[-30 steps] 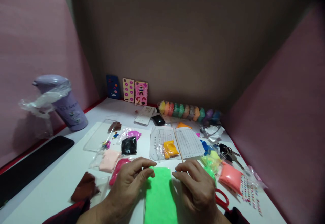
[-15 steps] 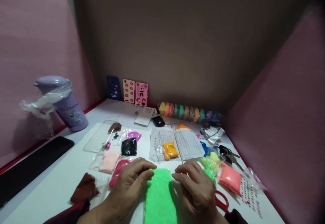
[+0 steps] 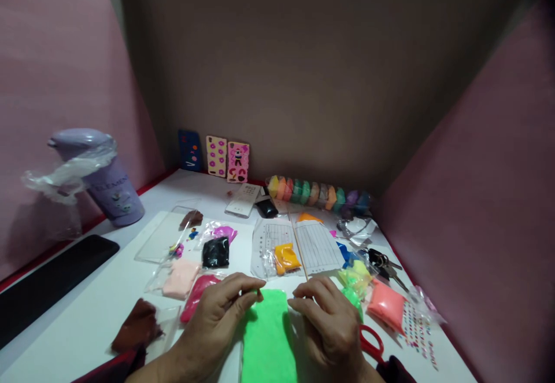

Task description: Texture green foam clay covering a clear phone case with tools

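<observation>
A phone-case-shaped slab covered in bright green clay (image 3: 269,339) lies flat in front of me, running off the bottom edge. My left hand (image 3: 225,313) is at its upper left, thumb and index finger curled close together over the corner. What that pinch holds, if anything, is too small to make out. Across the slab, my right hand (image 3: 327,319) has its fingers bent and drawn together beside the upper right edge. Its fingertips partly hide one another, so their contents cannot be seen. Left of my left hand is a packet of dark pink clay (image 3: 200,296).
Packets of brown (image 3: 136,326), black (image 3: 215,252), yellow-orange (image 3: 286,257) and coral clay (image 3: 387,306) surround the hands. Red-handled scissors (image 3: 372,342) and keys (image 3: 384,264) lie right. A purple tumbler (image 3: 115,192) stands left; decorated phone cases (image 3: 217,156) lean at the back.
The whole scene has shifted slightly left in view. Both hands keep nearly the same pose. A small blue spot by my right fingertips no longer shows.
</observation>
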{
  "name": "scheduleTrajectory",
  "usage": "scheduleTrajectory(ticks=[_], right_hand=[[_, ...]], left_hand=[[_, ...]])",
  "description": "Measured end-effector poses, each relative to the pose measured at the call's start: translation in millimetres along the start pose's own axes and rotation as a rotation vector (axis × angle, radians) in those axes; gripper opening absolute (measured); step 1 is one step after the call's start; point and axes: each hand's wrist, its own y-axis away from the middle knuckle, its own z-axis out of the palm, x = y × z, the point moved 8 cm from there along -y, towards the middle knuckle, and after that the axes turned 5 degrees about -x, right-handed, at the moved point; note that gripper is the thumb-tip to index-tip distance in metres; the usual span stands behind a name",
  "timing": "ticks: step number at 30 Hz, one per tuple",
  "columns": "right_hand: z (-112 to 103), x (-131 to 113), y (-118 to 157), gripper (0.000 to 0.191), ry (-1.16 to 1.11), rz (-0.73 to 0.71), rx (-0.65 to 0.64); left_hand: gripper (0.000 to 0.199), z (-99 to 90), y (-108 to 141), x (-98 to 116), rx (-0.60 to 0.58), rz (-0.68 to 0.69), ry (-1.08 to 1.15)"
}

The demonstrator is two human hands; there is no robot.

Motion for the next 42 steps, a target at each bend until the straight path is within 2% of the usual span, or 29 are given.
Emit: scheduleTrajectory(ticks=[6, 11, 17, 20, 23, 24, 26, 27, 28, 31, 35, 38, 42], right_hand=[[4, 2, 1, 0.018, -0.021, 0.012, -0.031], [4, 2, 0, 0.020, -0.016, 0.017, -0.026], [5, 3, 1, 0.022, -0.013, 0.027, -0.015], [6, 3, 3, 0.031, 0.020, 0.031, 0.000], [-9, 14, 3, 0.042, 0.049, 0.126, 0.076], [-21, 21, 3, 0.040, 0.063, 0.174, 0.141], [-50, 42, 8, 0.027, 0.141, 0.375, 0.245], [-61, 54, 11, 0.022, 0.201, 0.496, 0.232], [-71, 61, 14, 0.019, 0.234, 0.546, 0.207], [-89, 74, 23, 0.014, 0.290, 0.609, 0.121], [-83, 81, 36, 0.013, 0.342, 0.637, 0.022], [-73, 83, 38, 0.017, 0.388, 0.650, -0.002], [-68, 86, 36, 0.013, 0.435, 0.669, -0.023]], left_hand=[[0.007, -3.3, -2, -3, 0.031, 0.004, 0.011], [0.021, -1.7, -1, -2, 0.016, 0.001, -0.023], [0.013, -8.5, -2, 0, 0.076, 0.059, -0.085], [0.014, -10.4, -3, -2, 0.082, 0.042, -0.107], [0.023, -9.7, -3, -2, 0.060, 0.013, -0.117], [0.025, -10.0, -3, -2, 0.063, 0.017, -0.122], [0.026, -11.5, -3, -2, 0.085, 0.043, -0.131], [0.026, -11.8, -3, -2, 0.094, 0.052, -0.130], [0.026, -12.0, -4, -4, 0.102, 0.055, -0.121], [0.027, -10.2, -4, -10, 0.107, 0.055, -0.096], [0.029, -4.8, -3, -9, 0.064, 0.092, -0.085], [0.028, -3.2, -1, -5, 0.042, 0.125, -0.095], [0.027, -3.4, 1, -1, 0.036, 0.146, -0.115]])
